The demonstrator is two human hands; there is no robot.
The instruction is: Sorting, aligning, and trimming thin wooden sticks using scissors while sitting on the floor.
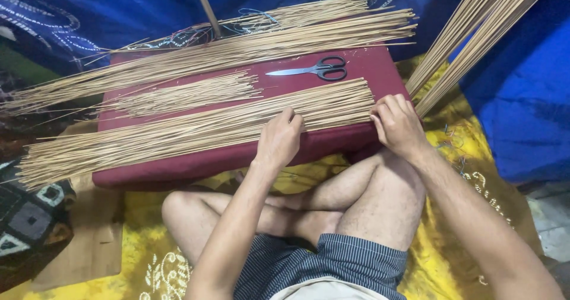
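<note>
Many thin, pale straw-coloured sticks [196, 130] lie in a long flat row across the padded maroon rectangular cushion [178, 169]. My left hand [279, 141] presses curled fingers on them; my right hand [399, 125] cups their blunt ends. Black-handled steel scissors [314, 69] lie behind.

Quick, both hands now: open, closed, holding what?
Left hand: curled, pressing on the sticks.
Right hand: curled at the sticks' end; grip unclear.

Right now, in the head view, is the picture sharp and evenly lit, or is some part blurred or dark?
In the head view the light is soft and even on the red cushion; the scissors and both hands, left hand and right hand, look sharp; the stick bundle softens toward the left edge; the corners are darker; lines bend slightly, as with a wide lens.
</note>
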